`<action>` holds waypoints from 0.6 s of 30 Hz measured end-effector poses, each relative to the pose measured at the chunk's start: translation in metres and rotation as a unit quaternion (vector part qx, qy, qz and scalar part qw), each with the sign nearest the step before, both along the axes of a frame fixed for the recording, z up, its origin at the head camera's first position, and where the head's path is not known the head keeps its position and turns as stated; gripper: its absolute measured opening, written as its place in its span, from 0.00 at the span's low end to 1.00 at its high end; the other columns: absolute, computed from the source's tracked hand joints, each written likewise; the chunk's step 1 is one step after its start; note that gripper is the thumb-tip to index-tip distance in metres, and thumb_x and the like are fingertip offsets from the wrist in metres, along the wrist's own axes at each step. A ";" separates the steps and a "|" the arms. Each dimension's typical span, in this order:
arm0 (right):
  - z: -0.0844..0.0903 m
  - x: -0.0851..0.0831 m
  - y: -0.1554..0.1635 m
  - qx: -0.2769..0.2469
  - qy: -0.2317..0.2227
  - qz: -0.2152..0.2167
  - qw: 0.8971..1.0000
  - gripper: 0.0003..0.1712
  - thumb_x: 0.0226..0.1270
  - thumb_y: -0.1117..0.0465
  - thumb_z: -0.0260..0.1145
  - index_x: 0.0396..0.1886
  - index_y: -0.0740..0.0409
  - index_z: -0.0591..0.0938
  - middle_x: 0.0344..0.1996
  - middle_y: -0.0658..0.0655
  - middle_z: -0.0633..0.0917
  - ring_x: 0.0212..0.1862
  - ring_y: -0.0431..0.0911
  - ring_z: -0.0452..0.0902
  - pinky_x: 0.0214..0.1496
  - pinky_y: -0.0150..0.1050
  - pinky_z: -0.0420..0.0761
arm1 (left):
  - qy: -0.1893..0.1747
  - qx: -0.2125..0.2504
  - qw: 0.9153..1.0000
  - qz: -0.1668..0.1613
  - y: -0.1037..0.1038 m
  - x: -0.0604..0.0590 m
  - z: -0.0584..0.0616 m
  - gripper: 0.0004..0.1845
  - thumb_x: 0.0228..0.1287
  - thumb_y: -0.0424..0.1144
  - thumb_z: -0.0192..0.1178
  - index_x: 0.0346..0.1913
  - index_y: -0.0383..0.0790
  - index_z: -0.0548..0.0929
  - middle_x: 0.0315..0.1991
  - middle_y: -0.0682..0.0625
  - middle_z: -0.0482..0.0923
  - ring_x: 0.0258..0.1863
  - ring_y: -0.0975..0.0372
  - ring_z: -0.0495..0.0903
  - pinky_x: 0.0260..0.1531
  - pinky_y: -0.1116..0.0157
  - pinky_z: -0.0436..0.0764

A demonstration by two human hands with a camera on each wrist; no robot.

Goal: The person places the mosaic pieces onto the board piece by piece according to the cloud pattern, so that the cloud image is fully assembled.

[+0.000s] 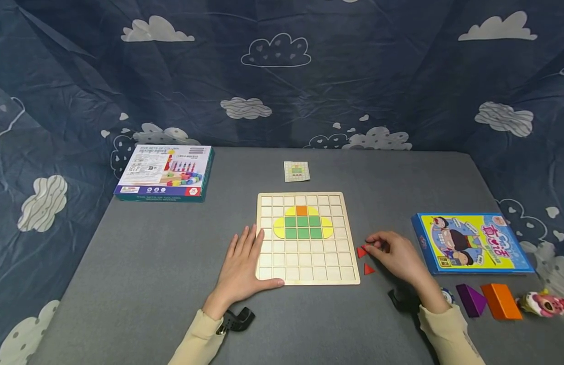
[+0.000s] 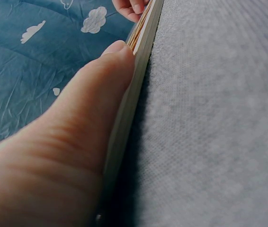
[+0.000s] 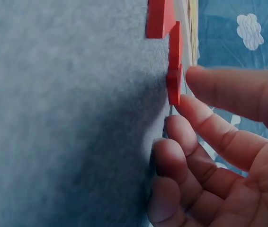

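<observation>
A wooden grid board (image 1: 307,274) lies mid-table, with green squares (image 1: 302,221), an orange square (image 1: 301,210) and yellow rounded pieces (image 1: 327,228) set in its cells. My left hand (image 1: 240,266) is spread at its left side, fingertips at the left edge and thumb along the near edge. To the right of the board, my right hand (image 1: 396,253) holds a small red triangle (image 3: 174,87) between thumb and index finger, close over the table. Its other fingers are loosely curled. Two more red triangles (image 1: 369,269) lie beside the board there.
A small pattern card (image 1: 297,171) lies beyond the board. At the back left is a bead game box (image 1: 163,172); a blue and yellow box (image 1: 473,243) is at right. Nearer are a purple triangular block (image 1: 471,300), an orange block (image 1: 501,301) and a small figurine (image 1: 543,304).
</observation>
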State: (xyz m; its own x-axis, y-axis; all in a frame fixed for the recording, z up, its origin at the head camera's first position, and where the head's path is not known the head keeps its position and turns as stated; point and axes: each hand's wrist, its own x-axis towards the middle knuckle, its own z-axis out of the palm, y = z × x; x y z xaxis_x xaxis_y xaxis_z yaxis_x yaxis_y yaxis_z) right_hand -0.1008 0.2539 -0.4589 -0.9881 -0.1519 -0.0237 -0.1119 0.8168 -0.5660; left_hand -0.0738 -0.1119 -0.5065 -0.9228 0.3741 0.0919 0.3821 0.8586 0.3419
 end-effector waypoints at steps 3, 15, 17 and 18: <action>-0.001 0.002 0.002 -0.002 -0.001 -0.002 1.000 0.13 0.56 0.62 0.73 0.39 0.62 0.83 0.29 0.54 0.77 0.28 0.45 0.67 0.26 0.36 0.65 | -0.001 0.002 1.000 0.000 0.000 0.000 0.001 0.64 0.44 0.80 0.50 0.75 0.38 0.46 0.75 0.42 0.40 0.73 0.54 0.35 0.68 0.56 0.33; -0.004 0.004 0.006 -0.002 0.002 -0.003 1.000 0.11 0.54 0.64 0.74 0.35 0.62 0.81 0.28 0.54 0.76 0.27 0.46 0.66 0.25 0.36 0.64 | -0.004 -0.001 1.000 0.000 0.000 0.000 0.000 0.64 0.45 0.81 0.50 0.75 0.38 0.46 0.75 0.43 0.39 0.73 0.54 0.35 0.68 0.55 0.33; -0.005 0.004 0.007 0.000 0.001 -0.004 1.000 0.11 0.54 0.64 0.74 0.35 0.61 0.81 0.27 0.54 0.76 0.27 0.46 0.66 0.25 0.37 0.64 | -0.004 -0.002 1.000 0.000 0.000 0.000 0.000 0.64 0.45 0.81 0.49 0.75 0.38 0.46 0.75 0.43 0.39 0.73 0.54 0.35 0.68 0.55 0.33; -0.005 0.004 0.007 0.000 0.000 -0.004 1.000 0.11 0.54 0.64 0.74 0.35 0.61 0.81 0.27 0.54 0.75 0.27 0.46 0.66 0.25 0.37 0.64 | -0.003 -0.002 1.000 0.000 0.000 0.000 0.000 0.64 0.45 0.81 0.50 0.75 0.38 0.46 0.75 0.43 0.39 0.73 0.54 0.35 0.68 0.55 0.33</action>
